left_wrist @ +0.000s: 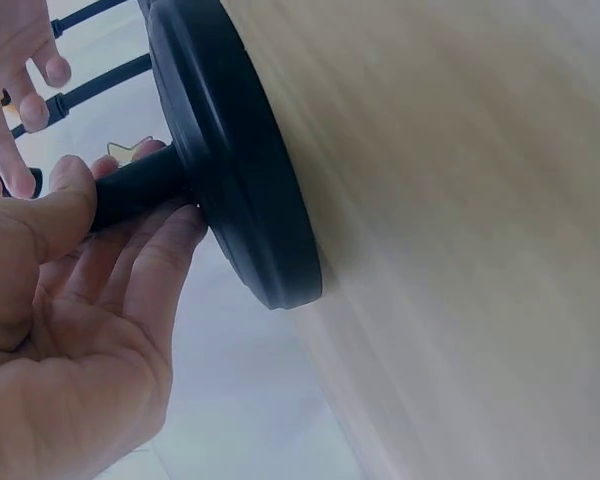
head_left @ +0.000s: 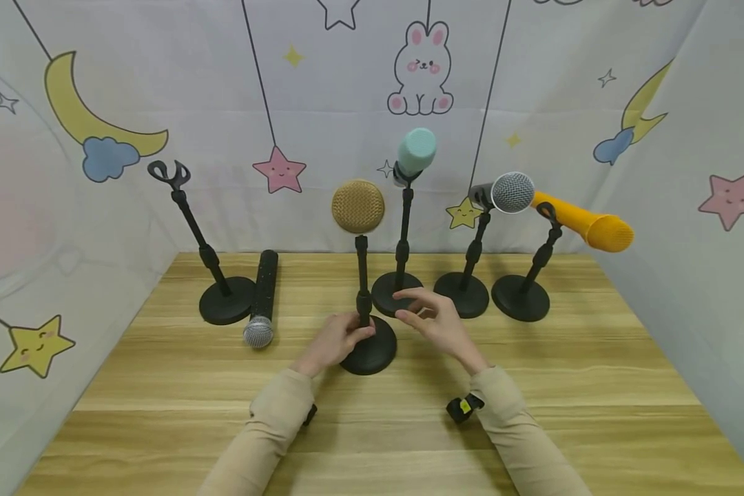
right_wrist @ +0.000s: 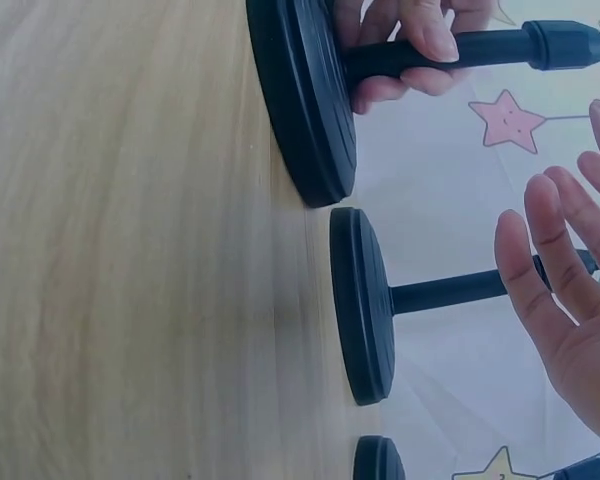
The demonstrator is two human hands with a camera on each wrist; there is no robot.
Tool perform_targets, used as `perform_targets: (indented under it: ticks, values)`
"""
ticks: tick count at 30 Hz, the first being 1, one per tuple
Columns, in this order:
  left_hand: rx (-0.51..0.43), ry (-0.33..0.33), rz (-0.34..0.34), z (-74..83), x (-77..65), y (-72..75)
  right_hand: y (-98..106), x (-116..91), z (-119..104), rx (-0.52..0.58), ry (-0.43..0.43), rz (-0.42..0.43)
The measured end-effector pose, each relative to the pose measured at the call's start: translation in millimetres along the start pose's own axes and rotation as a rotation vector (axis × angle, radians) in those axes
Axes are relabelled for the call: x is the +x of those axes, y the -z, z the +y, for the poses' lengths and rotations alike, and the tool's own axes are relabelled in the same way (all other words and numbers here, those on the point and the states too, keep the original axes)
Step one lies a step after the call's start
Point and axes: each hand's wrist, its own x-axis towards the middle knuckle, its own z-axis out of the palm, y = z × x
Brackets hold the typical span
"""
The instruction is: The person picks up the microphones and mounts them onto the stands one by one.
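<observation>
My left hand [head_left: 335,339] grips the lower pole of a black microphone stand [head_left: 368,351], just above its round base. On top of that stand is a gold microphone [head_left: 358,207], its head facing me. The left wrist view shows the thumb and fingers around the pole [left_wrist: 140,185]. My right hand [head_left: 437,324] is held to the right of this stand, fingers loosely spread and nothing in them. In the right wrist view, the right hand [right_wrist: 580,300] appears in front of another stand's pole [right_wrist: 450,292].
Behind stand a teal microphone [head_left: 417,150], a silver-headed microphone [head_left: 512,192] and an orange microphone [head_left: 607,233], each on a black stand. At left, a black microphone [head_left: 264,293] lies beside a bare stand [head_left: 226,301] with an unfilled clip. A patterned cloth [head_left: 347,83] hangs behind the wooden table [head_left: 403,441].
</observation>
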Motion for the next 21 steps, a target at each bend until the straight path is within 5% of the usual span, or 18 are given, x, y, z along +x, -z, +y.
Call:
perform_targets:
  ticks: [21]
  values:
    - [0.001,0.103,0.064,-21.4,13.0,23.9,3,-5,8,0.041,-0.043,-0.010]
